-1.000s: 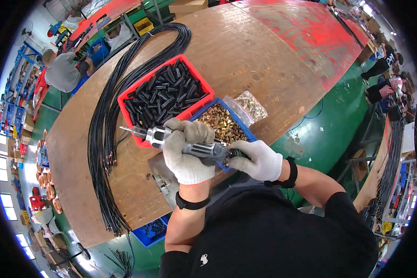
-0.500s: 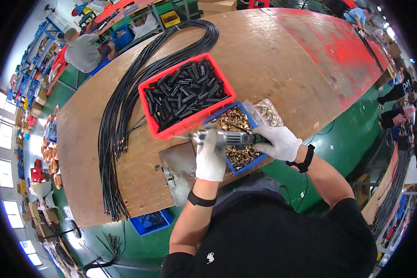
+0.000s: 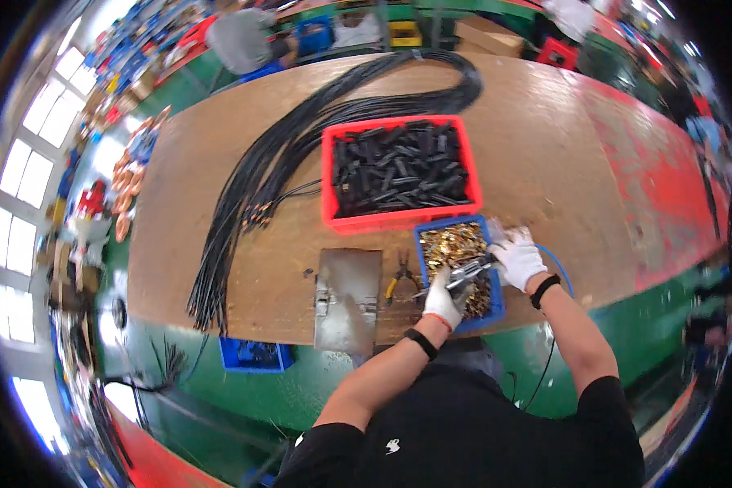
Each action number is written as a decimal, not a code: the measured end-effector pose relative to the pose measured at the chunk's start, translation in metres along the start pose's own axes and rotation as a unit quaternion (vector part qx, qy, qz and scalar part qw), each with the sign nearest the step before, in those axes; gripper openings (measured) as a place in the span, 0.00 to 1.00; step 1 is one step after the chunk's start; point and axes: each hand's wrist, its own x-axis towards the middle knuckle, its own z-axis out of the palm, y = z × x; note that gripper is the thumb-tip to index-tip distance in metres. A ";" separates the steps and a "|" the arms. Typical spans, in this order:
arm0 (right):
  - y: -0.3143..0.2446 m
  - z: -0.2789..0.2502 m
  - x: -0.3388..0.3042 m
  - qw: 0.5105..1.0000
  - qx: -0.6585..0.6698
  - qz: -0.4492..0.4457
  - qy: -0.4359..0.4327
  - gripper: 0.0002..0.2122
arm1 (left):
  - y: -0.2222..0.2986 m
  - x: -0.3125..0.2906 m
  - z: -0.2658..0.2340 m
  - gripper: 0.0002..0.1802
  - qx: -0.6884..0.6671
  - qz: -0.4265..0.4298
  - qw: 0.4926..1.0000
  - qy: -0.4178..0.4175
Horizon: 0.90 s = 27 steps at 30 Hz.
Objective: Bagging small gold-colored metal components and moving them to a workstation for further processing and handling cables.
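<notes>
A silver, straight-bodied air tool lies tilted between my two white-gloved hands, above a blue bin of small brass-coloured metal parts. My left hand is closed around its front part near the bin's left side. At the dark rear end, my right hand grips with curled fingers; a blue hose shows beyond it. Pliers with yellow-and-black handles lie left of the bin. A clear bag is partly hidden behind my right hand.
Behind the bin stands a red crate of black sleeve-like pieces. A bundle of black cables curves along the left. A metal plate with clamps lies at the table's near edge, a blue bin below. Another person sits beyond.
The view has turned, shifting the table's contents. My hands and the tool have swung rightward against the bin, and the tool now slants more. Pliers left of the bin have come into sight.
</notes>
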 end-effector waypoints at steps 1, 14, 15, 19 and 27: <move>0.010 0.017 0.000 0.999 0.017 0.023 -0.022 0.17 | -0.008 0.005 0.008 0.22 0.005 0.009 1.000 0.028; -0.087 0.050 -0.008 0.954 0.193 0.185 0.134 0.29 | 0.125 -0.131 -0.057 0.26 0.521 0.128 0.844 -0.007; -0.090 0.054 -0.010 0.951 0.186 0.195 0.150 0.30 | 0.159 -0.145 -0.080 0.25 0.523 0.157 0.837 0.036; -0.115 0.049 -0.011 0.943 0.155 0.281 0.092 0.33 | 0.303 -0.184 -0.181 0.32 0.658 0.287 0.631 0.294; -0.222 -0.040 0.015 0.909 0.118 0.385 0.108 0.25 | 0.546 -0.200 -0.278 0.74 0.806 0.233 0.341 0.425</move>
